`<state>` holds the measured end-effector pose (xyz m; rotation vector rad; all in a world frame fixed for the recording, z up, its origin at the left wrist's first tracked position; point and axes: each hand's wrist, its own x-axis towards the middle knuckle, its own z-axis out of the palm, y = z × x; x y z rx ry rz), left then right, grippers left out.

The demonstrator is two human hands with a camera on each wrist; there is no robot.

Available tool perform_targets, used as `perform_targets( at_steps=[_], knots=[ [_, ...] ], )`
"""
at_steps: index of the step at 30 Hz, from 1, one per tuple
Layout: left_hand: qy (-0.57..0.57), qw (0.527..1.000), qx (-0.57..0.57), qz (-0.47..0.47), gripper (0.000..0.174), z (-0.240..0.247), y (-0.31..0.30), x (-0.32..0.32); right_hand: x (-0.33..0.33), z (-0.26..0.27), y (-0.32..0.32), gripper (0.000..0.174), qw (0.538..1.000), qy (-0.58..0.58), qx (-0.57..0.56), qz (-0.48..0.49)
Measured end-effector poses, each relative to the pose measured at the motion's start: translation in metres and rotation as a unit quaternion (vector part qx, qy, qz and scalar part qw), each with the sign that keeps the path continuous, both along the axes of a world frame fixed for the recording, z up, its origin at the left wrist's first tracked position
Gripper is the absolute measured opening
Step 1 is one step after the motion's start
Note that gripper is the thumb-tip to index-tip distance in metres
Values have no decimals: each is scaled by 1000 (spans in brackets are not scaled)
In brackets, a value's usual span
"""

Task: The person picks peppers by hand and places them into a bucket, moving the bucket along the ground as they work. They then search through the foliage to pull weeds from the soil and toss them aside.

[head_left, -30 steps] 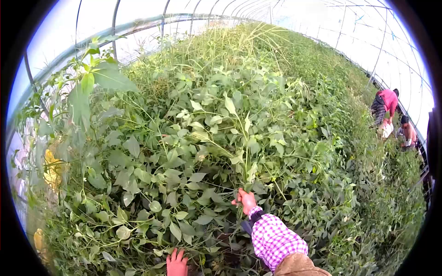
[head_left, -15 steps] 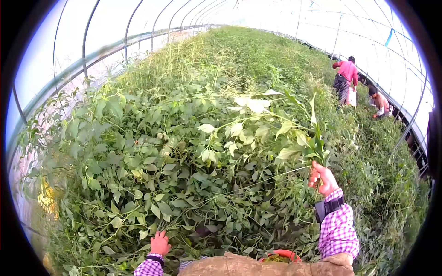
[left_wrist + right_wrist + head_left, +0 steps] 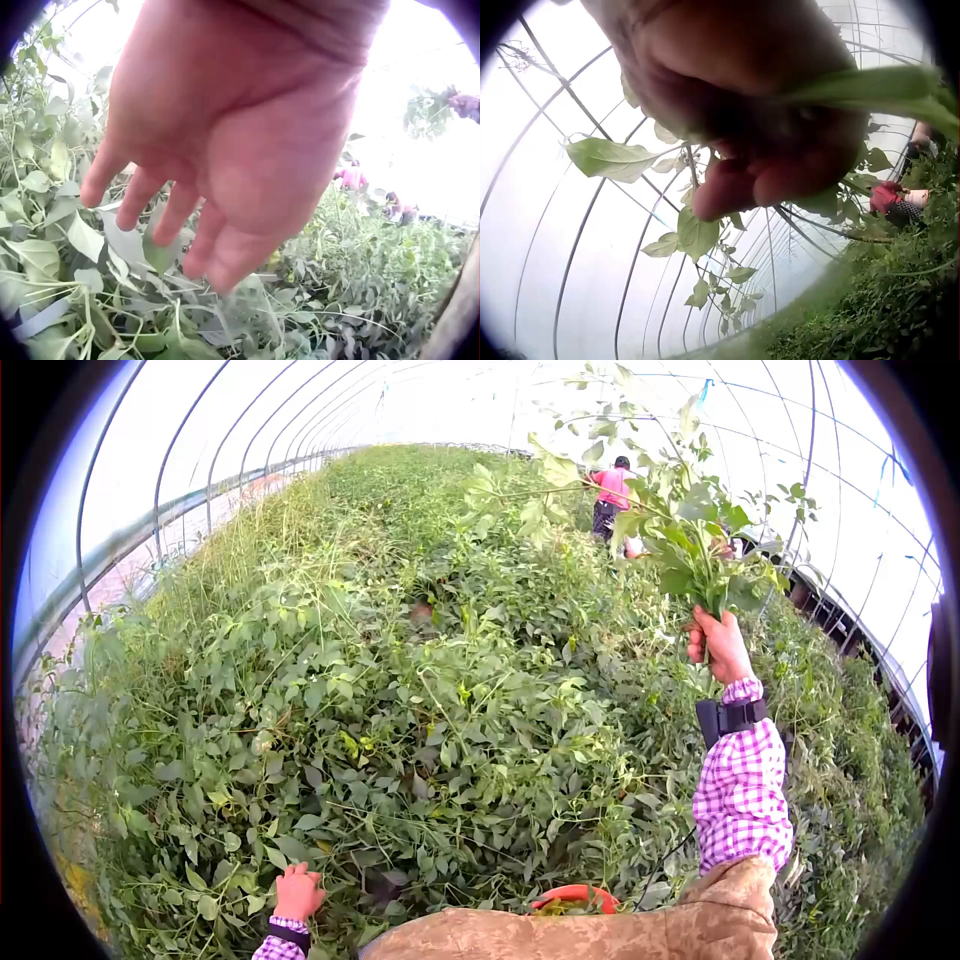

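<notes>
My right hand (image 3: pixel 724 646) is raised at the right of the head view and grips a bunch of leafy green stems (image 3: pixel 688 550) by their lower ends. The leaves spread above the fist and out to the left. In the right wrist view the fingers (image 3: pixel 776 180) curl round the stems, and broad leaves (image 3: pixel 615 159) stick out past them. Low at the left, my left hand (image 3: pixel 298 892) hangs over the leafy plants (image 3: pixel 350 830). Its fingers (image 3: pixel 139 196) are loosely bent and hold nothing, with leaves just behind the fingertips in the left wrist view.
A red bucket (image 3: pixel 600 898) with green and yellowish contents stands low in front of me, partly hidden by my brown-covered leg or apron (image 3: pixel 570 940). Dense plants fill the greenhouse bed. A person in pink (image 3: pixel 612 488) is farther down the right side, near the hoop frame (image 3: pixel 810 450).
My right hand has lifted the bunch from among the plants, up and to the right. My left hand has moved slightly left. The head view has turned to the right.
</notes>
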<state>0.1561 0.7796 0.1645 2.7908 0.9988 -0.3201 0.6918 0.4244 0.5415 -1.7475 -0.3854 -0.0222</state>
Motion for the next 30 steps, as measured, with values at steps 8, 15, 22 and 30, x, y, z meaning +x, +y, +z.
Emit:
perform_targets(
  at_steps=[8, 15, 22, 30],
  knots=[
    [-367, 740, -564, -18, 58, 149, -39, 161, -70, -132, 91, 18, 985, -42, -125, 113],
    [-418, 585, -685, 117, 84, 162, -53, 222, -201, -265, 130, 27, 873, -271, -321, 247],
    [-426, 516, -711, 214, 39, 128, -55, 229, -249, -293, 135, 25, 827, -266, -306, 390],
    [-552, 525, -595, 256, 29, 110, -45, 241, -261, -259, 155, 21, 833, 106, -209, 501]
  ],
)
